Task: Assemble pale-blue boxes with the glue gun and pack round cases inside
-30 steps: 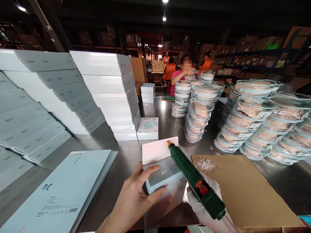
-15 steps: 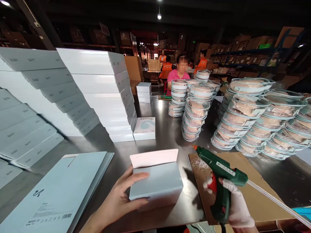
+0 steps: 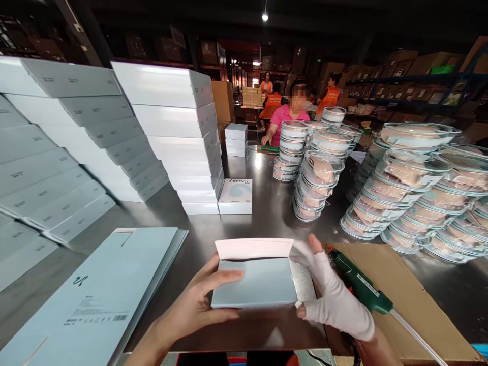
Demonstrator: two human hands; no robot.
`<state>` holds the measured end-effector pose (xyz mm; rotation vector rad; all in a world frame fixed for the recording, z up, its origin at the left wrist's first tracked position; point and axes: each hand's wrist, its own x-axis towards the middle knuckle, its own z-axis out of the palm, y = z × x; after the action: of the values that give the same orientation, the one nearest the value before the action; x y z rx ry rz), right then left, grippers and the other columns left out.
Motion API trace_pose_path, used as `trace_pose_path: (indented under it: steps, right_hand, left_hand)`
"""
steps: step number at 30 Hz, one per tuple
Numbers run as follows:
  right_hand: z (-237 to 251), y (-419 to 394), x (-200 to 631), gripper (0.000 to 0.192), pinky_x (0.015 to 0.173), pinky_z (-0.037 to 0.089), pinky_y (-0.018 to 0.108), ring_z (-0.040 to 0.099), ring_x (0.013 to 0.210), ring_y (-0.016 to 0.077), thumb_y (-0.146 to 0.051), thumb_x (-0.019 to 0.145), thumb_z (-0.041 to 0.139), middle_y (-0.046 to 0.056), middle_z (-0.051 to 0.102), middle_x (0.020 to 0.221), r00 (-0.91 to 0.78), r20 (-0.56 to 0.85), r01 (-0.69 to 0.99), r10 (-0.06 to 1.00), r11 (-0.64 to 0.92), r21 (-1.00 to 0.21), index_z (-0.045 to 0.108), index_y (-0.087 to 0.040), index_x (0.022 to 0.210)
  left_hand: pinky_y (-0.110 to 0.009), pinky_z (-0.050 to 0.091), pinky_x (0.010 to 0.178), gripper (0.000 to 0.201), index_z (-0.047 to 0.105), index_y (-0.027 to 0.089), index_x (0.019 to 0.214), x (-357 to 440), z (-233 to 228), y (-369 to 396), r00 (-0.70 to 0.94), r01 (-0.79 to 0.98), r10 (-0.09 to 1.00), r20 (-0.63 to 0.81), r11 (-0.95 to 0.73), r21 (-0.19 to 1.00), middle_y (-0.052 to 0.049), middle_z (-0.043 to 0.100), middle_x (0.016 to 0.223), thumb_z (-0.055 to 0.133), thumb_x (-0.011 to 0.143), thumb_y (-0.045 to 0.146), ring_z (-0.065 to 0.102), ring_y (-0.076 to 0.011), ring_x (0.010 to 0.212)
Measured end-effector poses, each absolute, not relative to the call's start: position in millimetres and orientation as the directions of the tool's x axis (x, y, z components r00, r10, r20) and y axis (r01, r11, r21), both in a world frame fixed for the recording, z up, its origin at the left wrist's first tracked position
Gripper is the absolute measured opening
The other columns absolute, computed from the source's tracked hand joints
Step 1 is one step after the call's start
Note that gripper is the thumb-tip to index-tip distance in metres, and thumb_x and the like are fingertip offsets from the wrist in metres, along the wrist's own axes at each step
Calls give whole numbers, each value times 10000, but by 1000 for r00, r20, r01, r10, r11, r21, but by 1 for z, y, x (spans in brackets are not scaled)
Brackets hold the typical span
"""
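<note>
Glue gun (image 3: 358,281) now set down on cardboard (image 3: 412,310); right hand (image 3: 331,295), freed, joins left hand (image 3: 202,305) gripping the open-flapped box (image 3: 254,282).

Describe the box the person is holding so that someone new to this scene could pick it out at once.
On the steel table, between the flat pale-blue sheets and the brown cardboard sheet, sits a small pale-blue box. The left hand and the gloved right hand grip its sides. Unlike the stacked closed boxes, its pink-lined flap stands open.
</note>
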<state>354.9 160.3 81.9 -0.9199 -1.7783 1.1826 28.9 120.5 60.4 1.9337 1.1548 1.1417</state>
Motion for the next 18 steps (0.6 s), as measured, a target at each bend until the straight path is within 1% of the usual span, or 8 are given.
trace_pose_path:
  steps: [1, 3, 7, 8, 11, 14, 16, 18]
  right_hand:
    - [81, 164, 347, 1145, 1190, 358, 554, 548, 1408, 285, -379, 728, 913, 88, 545, 1562, -497, 237, 106, 834, 330, -938, 207, -438, 1628]
    - [78, 167, 342, 1027, 1191, 352, 548, 585, 1370, 271, -358, 786, 873, 71, 644, 1450, -548, 285, 90, 786, 395, -914, 264, -461, 1607]
    - [84, 162, 337, 853, 1149, 445, 479, 609, 1340, 273, -129, 811, 757, 50, 736, 1222, -611, 386, 113, 692, 558, -822, 423, -418, 1541]
    - [87, 161, 333, 851, 1141, 461, 464, 605, 1342, 275, -81, 789, 720, 43, 742, 1170, -632, 419, 117, 652, 615, -780, 442, -402, 1525]
    - [97, 159, 319, 796, 1149, 462, 456, 648, 1263, 256, -46, 768, 661, 33, 727, 1153, -684, 531, 136, 501, 802, -582, 483, -380, 1469]
    - [102, 160, 312, 646, 1161, 444, 457, 661, 1216, 217, -67, 870, 637, 48, 720, 1169, -731, 557, 156, 393, 892, -425, 491, -348, 1433]
    - [99, 160, 314, 619, 1184, 416, 479, 639, 1254, 214, -77, 916, 608, 68, 711, 1217, -749, 547, 164, 375, 904, -396, 457, -329, 1462]
    - [86, 159, 321, 660, 1225, 343, 548, 528, 1401, 267, -138, 922, 643, 105, 619, 1416, -693, 586, 229, 420, 899, -373, 424, -332, 1513]
  left_hand:
    - [-454, 616, 968, 426, 778, 363, 1163, 32, 56, 120, 245, 354, 877, 414, -478, 804, -112, 659, 1337, 889, 761, 448, 687, -346, 1210]
    - [-472, 599, 993, 455, 691, 375, 1223, 39, 46, 121, 182, 280, 812, 554, -583, 763, -109, 594, 1381, 848, 805, 466, 653, -340, 1258]
    - [-507, 572, 1044, 656, 346, 538, 1425, 47, 31, 123, 53, 158, 701, 712, -710, 687, -35, 491, 1315, 742, 907, 462, 614, -276, 1296]
    - [-499, 572, 1049, 642, 367, 541, 1429, 46, 31, 123, 78, 163, 697, 713, -714, 680, -27, 493, 1275, 739, 920, 421, 613, -274, 1294]
    - [-455, 564, 1069, 383, 659, 424, 1271, 39, 42, 121, 248, 255, 697, 672, -717, 649, -48, 534, 1201, 734, 934, 258, 568, -311, 1342]
    - [-483, 479, 1161, 290, 741, 370, 1171, 35, 57, 120, 391, 335, 692, 607, -721, 607, -81, 542, 1339, 719, 936, 203, 389, -333, 1503]
    - [-510, 431, 1193, 305, 749, 371, 1184, 34, 62, 121, 390, 302, 729, 563, -678, 670, -84, 535, 1474, 765, 909, 240, 351, -338, 1536]
    - [-496, 472, 1152, 243, 805, 360, 1092, 31, 61, 122, 288, 232, 812, 508, -574, 785, -84, 619, 1443, 829, 853, 320, 495, -350, 1448]
